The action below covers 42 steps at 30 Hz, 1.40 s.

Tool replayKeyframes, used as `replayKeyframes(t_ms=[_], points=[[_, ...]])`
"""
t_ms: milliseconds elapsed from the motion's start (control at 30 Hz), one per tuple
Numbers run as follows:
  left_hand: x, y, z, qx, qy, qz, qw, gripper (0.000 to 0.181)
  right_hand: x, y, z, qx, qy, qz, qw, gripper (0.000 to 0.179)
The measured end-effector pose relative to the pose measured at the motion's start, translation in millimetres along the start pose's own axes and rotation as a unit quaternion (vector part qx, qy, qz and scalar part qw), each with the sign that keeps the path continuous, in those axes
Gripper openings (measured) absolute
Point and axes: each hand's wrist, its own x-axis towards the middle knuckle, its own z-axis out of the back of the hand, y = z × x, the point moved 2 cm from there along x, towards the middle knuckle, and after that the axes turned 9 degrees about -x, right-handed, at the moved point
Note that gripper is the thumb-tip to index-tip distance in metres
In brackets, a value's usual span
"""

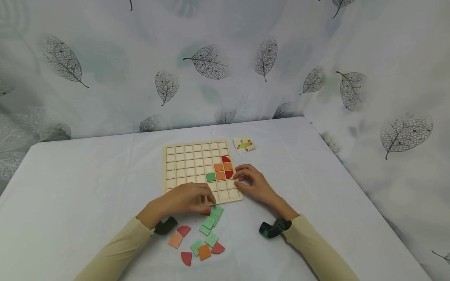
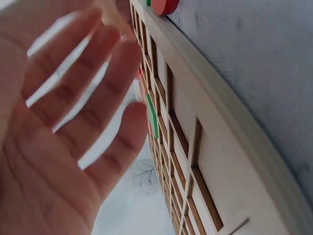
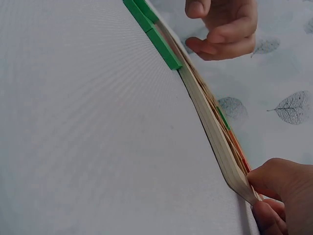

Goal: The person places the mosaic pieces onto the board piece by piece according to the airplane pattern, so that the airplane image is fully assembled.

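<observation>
The wooden grid board lies flat on the white-covered table, at the centre of the head view. Positions below are clock directions from the board's centre, as seen in the head view.

Left hand: 7 o'clock, above the near edge of the board. Its fingers are parted and slightly bent, with a gap between thumb and fingertips; no piece is in its grasp. A red quarter-circle tile lies partly hidden below the fingertips, beside overlapping green square tiles.

Right hand: between 3 and 4 o'clock. Its fingers are bent, and thumb and finger pinch the board's side edge.

Tiles seated in the grid: one red quarter-circle at 2 o'clock; three orange squares toward 3 o'clock; a second red quarter-circle at 3 o'clock, close to the right fingertips; one green square just off centre, toward 4 o'clock.

Loose tiles in red, green and orange are scattered at 6 o'clock; one orange square tile touches a green one. A pattern card lies at 2 o'clock, just beside the board. Leaf-print fabric hangs behind the table.
</observation>
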Motion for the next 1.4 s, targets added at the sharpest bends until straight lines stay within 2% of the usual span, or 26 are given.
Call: replayKeyframes(t_ms=[100,200,400,533,733,833,1033,1400], points=[[-2.2,-1.4,-1.0,-0.029,0.030,-0.014,0.9990,0.013,-0.2,-1,0,0.000,-0.002,0.001,1.0000,0.016],[-4.7,-2.0,-2.8,-0.052,0.059,-0.013,0.9968,0.020,-0.3,-1,-1,0.000,-0.003,0.002,1.0000,0.016],[-7.1,-0.2,-7.5,-0.050,0.096,-0.003,0.9942,0.030,0.1,1,0,-0.007,-0.002,0.002,1.0000,0.016],[-6.5,-0.8,-7.7,-0.037,0.102,-0.004,0.9940,0.031,0.9,-3,-2,-0.008,0.000,-0.004,1.0000,0.016],[-5.1,-1.9,-7.1,-0.022,0.108,-0.009,0.9939,0.029,2.7,-32,-11,-0.008,-0.001,-0.009,0.9999,0.018],[-4.5,-2.5,-7.2,-0.021,0.109,-0.011,0.9937,0.025,2.8,-38,-12,-0.006,-0.003,-0.010,0.9999,0.018],[-3.8,-4.0,-7.5,-0.023,0.104,-0.021,0.9941,0.022,2.3,-40,-11,-0.003,-0.002,-0.006,1.0000,0.016],[-5.3,0.4,-9.4,-0.022,0.096,0.000,0.9951,0.021,2.3,-39,-10,-0.007,0.000,-0.009,0.9999,0.015]])
